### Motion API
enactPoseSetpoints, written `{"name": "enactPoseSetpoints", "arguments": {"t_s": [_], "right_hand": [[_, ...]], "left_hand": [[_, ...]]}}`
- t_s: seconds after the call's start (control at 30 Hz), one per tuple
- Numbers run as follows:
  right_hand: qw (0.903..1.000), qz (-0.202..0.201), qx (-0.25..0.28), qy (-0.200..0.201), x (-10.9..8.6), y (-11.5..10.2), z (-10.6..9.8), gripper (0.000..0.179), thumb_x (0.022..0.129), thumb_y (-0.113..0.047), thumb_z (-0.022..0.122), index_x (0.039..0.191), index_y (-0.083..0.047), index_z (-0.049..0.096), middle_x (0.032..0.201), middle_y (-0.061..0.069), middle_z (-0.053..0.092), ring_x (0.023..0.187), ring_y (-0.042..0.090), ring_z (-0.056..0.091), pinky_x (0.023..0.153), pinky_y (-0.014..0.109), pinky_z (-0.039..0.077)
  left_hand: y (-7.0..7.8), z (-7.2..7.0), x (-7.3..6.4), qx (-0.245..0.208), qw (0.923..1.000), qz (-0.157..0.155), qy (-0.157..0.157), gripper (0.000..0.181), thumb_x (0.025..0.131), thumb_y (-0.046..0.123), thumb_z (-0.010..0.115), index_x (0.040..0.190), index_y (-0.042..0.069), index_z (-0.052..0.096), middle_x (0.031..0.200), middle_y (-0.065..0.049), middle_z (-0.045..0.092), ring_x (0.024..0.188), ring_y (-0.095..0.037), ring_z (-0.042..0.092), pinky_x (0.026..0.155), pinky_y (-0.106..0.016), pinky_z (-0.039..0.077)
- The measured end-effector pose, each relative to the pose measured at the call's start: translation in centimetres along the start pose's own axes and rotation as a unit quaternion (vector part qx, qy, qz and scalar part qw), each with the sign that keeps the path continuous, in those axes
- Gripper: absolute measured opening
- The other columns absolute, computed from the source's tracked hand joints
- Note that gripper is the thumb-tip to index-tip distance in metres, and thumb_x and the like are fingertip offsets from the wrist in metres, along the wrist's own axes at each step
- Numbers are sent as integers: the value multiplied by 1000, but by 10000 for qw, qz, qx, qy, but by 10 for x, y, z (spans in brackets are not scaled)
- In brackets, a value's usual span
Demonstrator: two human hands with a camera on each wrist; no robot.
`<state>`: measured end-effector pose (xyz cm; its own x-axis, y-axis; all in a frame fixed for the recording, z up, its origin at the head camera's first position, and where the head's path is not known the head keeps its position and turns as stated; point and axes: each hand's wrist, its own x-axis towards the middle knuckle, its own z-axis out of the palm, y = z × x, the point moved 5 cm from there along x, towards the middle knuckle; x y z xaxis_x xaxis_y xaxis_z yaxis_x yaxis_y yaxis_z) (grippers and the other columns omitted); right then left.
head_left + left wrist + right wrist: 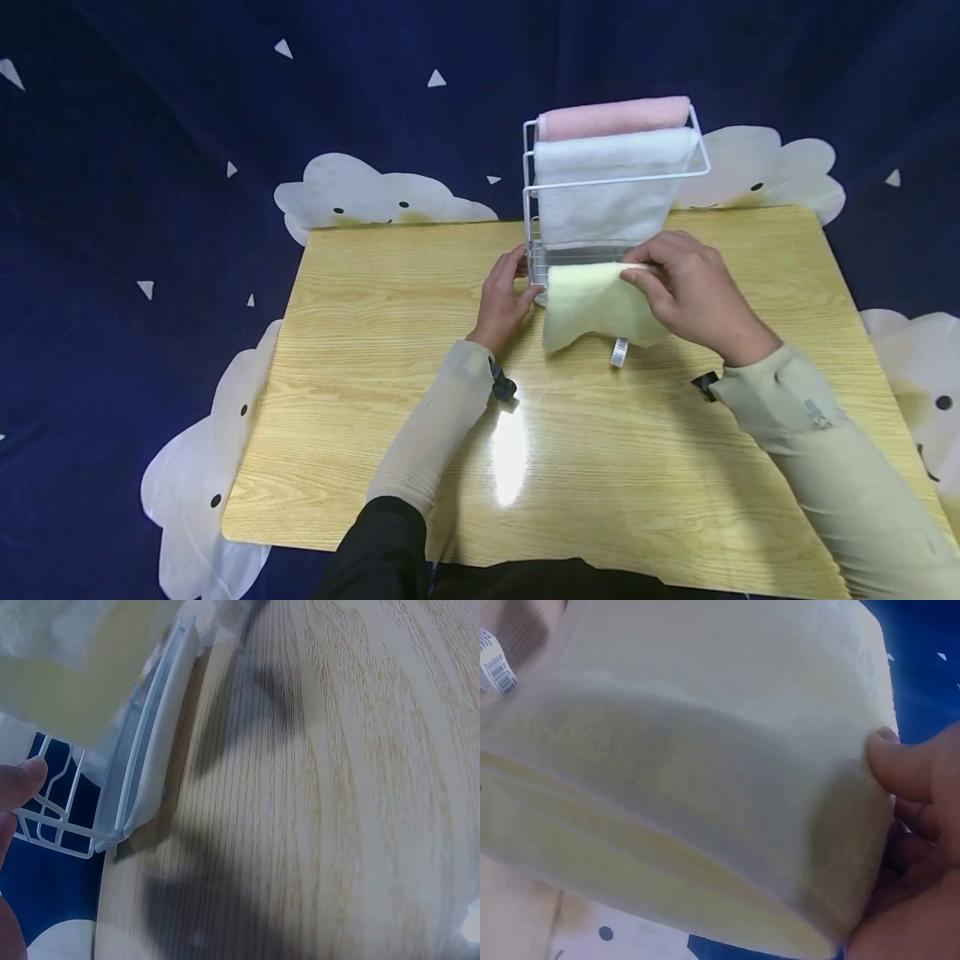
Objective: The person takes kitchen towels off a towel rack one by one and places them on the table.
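Towels, three: pink (615, 119), white (611, 207) and yellow (588, 304); one white wire rack (166, 742); two hands; one table (375, 358); four printed clouds on the dark blue cloth (180, 108) around it. The pink and white towels hang from the rack, pink behind white. The yellow towel, folded and bearing one small label (619, 352), lies in front of the rack's lower part, just right of the left hand (506, 304) and to the left of the right hand (686, 287). The right hand pinches its upper edge between thumb and fingers; the left hand grips the rack's lower left corner. Whether the yellow towel touches the tabletop cannot be told. The rack stands at the far table edge; wood surface extends left, right and nearer the person.
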<state>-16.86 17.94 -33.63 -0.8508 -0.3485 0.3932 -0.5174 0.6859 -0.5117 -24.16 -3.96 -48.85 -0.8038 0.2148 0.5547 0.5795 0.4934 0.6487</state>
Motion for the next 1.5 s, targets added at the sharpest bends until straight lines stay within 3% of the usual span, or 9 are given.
{"name": "enactPoseSetpoints", "arguments": {"t_s": [0.3, 0.77, 1.07, 1.27, 1.5], "right_hand": [[9996, 246, 74, -131, -1, 10, 10, 6, 93, -7, 73, 98, -4, 72, 95, 9, 67, 86, 23, 56, 70, 42, 43], [9989, 373, 190, -194, 2, 27, 27, 7, 95, -8, 70, 99, -2, 72, 98, 11, 67, 98, 29, 59, 84, 47, 48], [9982, 516, 210, -239, 1, 35, 34, 6, 95, -8, 70, 98, -3, 71, 98, 11, 67, 96, 29, 57, 84, 47, 46], [9983, 475, 238, -251, -3, 38, 37, 5, 95, -7, 70, 98, -3, 71, 100, 11, 67, 96, 28, 57, 83, 46, 47], [9983, 406, 267, -316, -8, 40, 39, 6, 95, -7, 70, 99, -3, 71, 101, 10, 66, 100, 28, 57, 87, 47, 47]], "left_hand": [[0, 0, 0, -20, 10000, 33, 3, 69, 75, -6, 84, 135, -6, 49, 112, -23, 63, 97, -27, 64, 92, -19, 51], [0, 1, 0, -25, 10000, 54, 30, 68, 75, -10, 83, 134, -9, 49, 111, -24, 63, 96, -28, 65, 91, -26, 55], [0, 1, 1, -17, 10000, 56, 49, 69, 74, -8, 85, 133, -7, 50, 111, -23, 63, 96, -27, 65, 90, -28, 55], [0, 0, 1, -37, 10000, -2, 19, 69, 75, -6, 85, 134, -7, 50, 112, -20, 62, 97, -26, 64, 92, -24, 53], [0, 0, 1, -107, 9999, -40, -10, 67, 75, -6, 84, 133, -9, 51, 112, -25, 62, 97, -28, 64, 93, -19, 51]]}}
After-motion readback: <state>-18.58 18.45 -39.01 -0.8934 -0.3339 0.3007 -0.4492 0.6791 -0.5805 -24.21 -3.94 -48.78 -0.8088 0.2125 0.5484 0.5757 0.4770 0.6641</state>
